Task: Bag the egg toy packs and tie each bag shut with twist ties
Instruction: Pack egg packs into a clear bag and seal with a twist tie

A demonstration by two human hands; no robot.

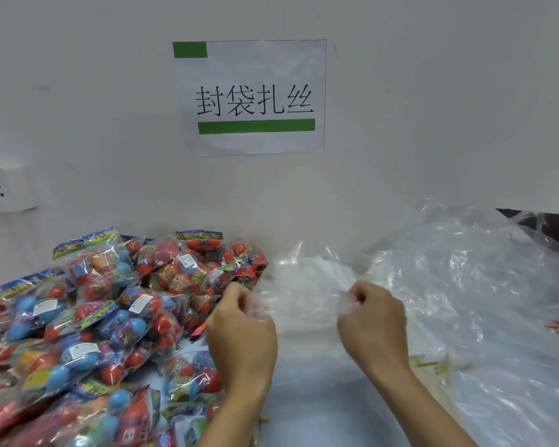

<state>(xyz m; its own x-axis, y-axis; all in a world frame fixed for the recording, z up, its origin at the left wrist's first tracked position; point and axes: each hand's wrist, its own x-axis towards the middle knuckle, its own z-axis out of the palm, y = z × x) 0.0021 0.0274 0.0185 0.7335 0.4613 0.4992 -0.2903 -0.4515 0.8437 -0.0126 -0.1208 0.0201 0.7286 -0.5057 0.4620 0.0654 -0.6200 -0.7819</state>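
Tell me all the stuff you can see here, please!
egg toy packs: a big pile, too many to count; red, blue and orange eggs in clear wrappers; left side of the table
clear bag: one, see-through, stretched between both hands, centre
loose clear bags: a crumpled heap, see-through, right side
twist ties: a few, pale yellow, under the plastic on the right
paper sign: one, white with green bars, on the wall
wall socket: one, white, far left
left hand: fingers pinching the bag's edge
right hand: fingers pinching the other edge
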